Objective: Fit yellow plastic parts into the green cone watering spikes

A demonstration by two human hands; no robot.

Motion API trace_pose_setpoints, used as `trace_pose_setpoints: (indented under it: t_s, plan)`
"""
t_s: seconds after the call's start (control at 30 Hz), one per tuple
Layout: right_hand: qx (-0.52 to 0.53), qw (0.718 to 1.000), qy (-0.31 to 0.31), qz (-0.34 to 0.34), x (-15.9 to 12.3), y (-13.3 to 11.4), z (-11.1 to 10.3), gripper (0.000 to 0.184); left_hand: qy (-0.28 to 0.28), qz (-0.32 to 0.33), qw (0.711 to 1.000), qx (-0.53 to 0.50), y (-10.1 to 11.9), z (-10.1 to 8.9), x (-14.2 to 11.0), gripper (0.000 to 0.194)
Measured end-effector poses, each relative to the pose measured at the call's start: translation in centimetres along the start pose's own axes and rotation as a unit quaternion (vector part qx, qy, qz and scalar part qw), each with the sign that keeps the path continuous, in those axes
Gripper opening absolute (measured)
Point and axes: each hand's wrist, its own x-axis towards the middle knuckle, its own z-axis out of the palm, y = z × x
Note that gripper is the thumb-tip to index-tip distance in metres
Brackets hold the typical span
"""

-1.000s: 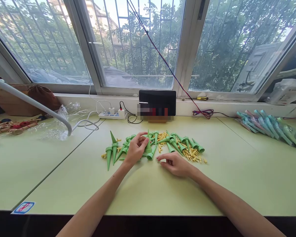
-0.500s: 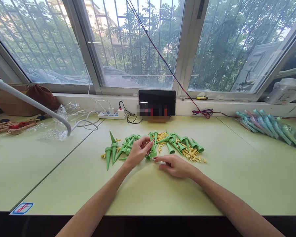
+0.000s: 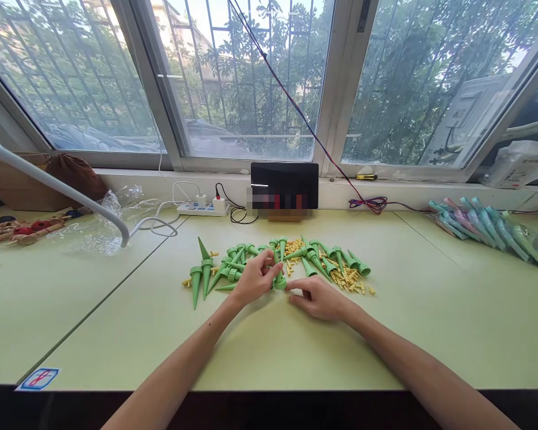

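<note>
In my left hand (image 3: pixel 255 279) a green plastic watering spike (image 3: pixel 280 283) is pinched between thumb and fingers, its wide capped end toward me and its point away. My right hand (image 3: pixel 319 297) is beside it on the right, index finger stretched to the cap's edge and thumb apart; whether the fingertip touches the cap I cannot tell. More green spikes (image 3: pixel 195 286) lie in a pile to the left, and others (image 3: pixel 314 259) lie to the right. Small yellow plastic fittings (image 3: pixel 350 278) are scattered among them.
Behind the pile stands a dark tablet (image 3: pixel 284 186) on a small stand. A power strip (image 3: pixel 202 209) with cables is left of it. Bagged coloured items (image 3: pixel 493 227) lie at the far right. A white curved tube (image 3: pixel 63 182) crosses the left side above clear plastic wrap.
The spike in my left hand has moved slightly right and its capped end now faces more toward me. My right index fingertip has shifted a little right, staying near the cap.
</note>
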Motion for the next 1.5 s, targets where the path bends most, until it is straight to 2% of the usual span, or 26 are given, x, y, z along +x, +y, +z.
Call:
trace_pose_setpoints:
  t_s: [0.17,0.27,0.4,0.57,0.7,1.0,1.17,1.33,1.5]
  plan:
    - [-0.011,0.994,0.1,0.039,0.2,1.1,0.4,0.021,0.016,0.033,0.996,0.077,0.1,0.1,0.1,0.026]
    - [-0.005,0.991,0.123,0.052,0.2,1.5,0.5,0.023,0.025,0.051,0.994,0.093,0.0,0.2,0.1,0.027]
    - [0.01,0.995,0.087,0.051,0.1,1.7,0.7,0.03,0.032,0.056,0.994,0.091,0.0,0.2,0.1,0.026]
    - [0.014,0.998,0.052,0.037,0.1,1.6,0.7,0.036,0.027,0.027,0.998,0.051,0.2,0.2,0.0,0.027]
    - [0.009,0.997,0.058,0.039,0.1,1.5,0.6,0.031,0.024,0.012,1.0,0.013,0.6,0.3,0.0,0.028]
    - [-0.022,0.993,0.102,0.053,0.2,1.3,0.4,0.017,0.037,0.005,0.999,0.007,0.6,0.2,0.0,0.029]
    - [-0.004,0.995,0.085,0.054,0.2,1.3,0.4,0.003,0.03,0.007,1.0,0.002,0.7,0.2,0.0,0.028]
    - [0.0,0.997,0.066,0.051,0.2,1.5,0.4,0.008,0.03,0.011,0.999,0.009,0.8,0.2,0.0,0.026]
    - [-0.011,0.997,0.075,0.033,0.3,1.5,0.3,0.007,0.027,0.011,1.0,0.008,0.9,0.2,0.0,0.027]
